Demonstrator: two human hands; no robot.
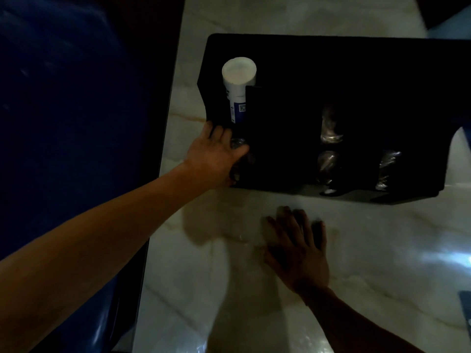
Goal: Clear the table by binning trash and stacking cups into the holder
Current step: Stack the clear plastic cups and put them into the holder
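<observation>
A black cup holder [356,67] stands on the pale marble table [369,250]. A stack of white paper cups [238,80] lies in its left slot, base toward me. My left hand [216,156] is at the holder's front left corner, fingers curled around a clear plastic cup [239,143] at the mouth of that slot; the cup is mostly hidden in the dark. Clear plastic cups [328,146] lie in the middle slot, and more clear cups [387,166] in the right one. My right hand [298,248] rests flat on the table in front of the holder, fingers spread, holding nothing.
A dark blue bin bag or chair surface [63,123] fills the space left of the table's edge. A dark object [466,314] pokes in at the right border. The scene is dim, with a bright reflection on the table at the right.
</observation>
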